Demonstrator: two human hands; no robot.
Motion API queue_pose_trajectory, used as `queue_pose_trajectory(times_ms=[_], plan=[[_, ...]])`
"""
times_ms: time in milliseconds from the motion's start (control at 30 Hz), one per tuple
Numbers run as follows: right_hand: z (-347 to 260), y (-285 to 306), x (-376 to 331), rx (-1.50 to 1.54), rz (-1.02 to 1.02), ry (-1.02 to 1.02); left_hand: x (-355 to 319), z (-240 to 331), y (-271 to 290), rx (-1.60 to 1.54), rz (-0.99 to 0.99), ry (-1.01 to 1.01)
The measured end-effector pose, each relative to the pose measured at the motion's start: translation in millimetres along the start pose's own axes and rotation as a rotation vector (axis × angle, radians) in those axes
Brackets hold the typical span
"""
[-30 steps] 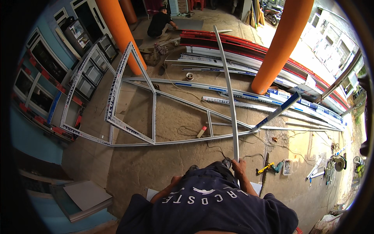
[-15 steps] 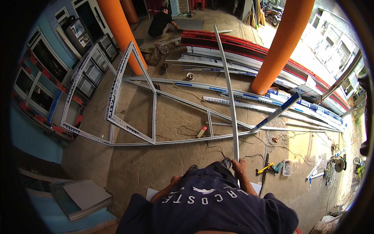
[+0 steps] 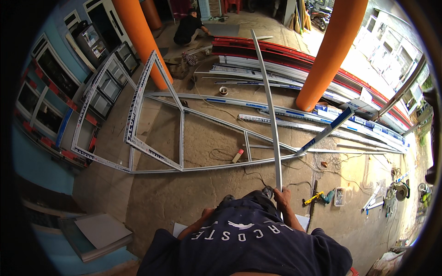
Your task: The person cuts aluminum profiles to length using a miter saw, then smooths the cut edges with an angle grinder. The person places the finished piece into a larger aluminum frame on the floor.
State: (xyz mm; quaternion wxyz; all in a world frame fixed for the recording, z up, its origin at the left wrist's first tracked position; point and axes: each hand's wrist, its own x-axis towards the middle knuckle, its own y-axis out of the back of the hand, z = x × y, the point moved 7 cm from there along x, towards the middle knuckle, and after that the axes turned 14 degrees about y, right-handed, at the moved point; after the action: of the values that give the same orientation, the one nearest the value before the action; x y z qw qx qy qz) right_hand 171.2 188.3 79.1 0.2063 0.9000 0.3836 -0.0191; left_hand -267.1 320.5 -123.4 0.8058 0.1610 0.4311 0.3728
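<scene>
My right hand, the nearer, is wrapped round the lower end of the grey bar, long axis running from lower centre to upper centre; left hand mostly hidden by my shirt, grip indeterminate.

A metalworking workshop is indicated by the frame, stacked metal profiles and power drill on the floor.

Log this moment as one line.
right grip: closed on long bar; left grip: mostly hidden behind shirt; bar: crosses white frame in view, contact unclear
</scene>
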Motion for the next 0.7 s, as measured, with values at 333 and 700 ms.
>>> queue_pose_trajectory(times_ms=[333, 700], plan=[[7.5, 4.7, -4.4, -0.047, 0.042, -0.038, -5.0, -1.4, 5.4, 0.014, -0.013, -0.095], [36.3, 4.9, 6.3, -0.121, 0.044, 0.006, -2.1, -3.0, 9.1, 0.043, -0.056, 0.060]])
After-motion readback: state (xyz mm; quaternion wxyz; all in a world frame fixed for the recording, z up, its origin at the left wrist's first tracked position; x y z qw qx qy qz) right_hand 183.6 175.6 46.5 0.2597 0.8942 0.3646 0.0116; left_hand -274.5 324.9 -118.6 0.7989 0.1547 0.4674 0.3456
